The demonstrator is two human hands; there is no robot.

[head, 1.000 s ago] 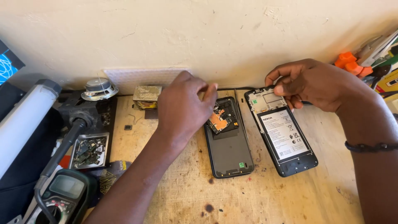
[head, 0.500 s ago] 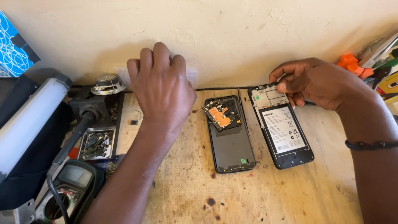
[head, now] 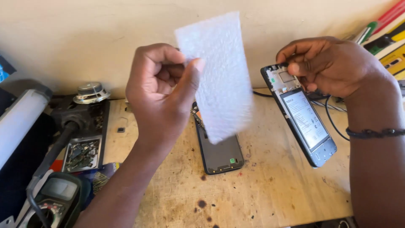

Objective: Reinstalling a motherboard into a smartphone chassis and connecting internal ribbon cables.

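My left hand [head: 162,95] is raised above the bench, thumb and curled fingers pinching the lower edge of a white foam sheet [head: 217,74] so that it stands upright in the air, over the dark phone back shell [head: 217,147] lying flat below. My right hand [head: 327,63] is closed around the top end of the opened phone [head: 301,114], tilting it so only its lower end rests on the wood. The risk I see is that shallow pinch: the sheet is light and floppy, and could slip or fold. The tilted phone could also skid on its corner if my fingers loosen. The wooden bench [head: 274,190] is scuffed and spotted with dark stains. A tray of small parts [head: 82,154], a multimeter [head: 55,198] and a round speaker [head: 90,92] sit at the left, against a plain cream wall [head: 84,33].
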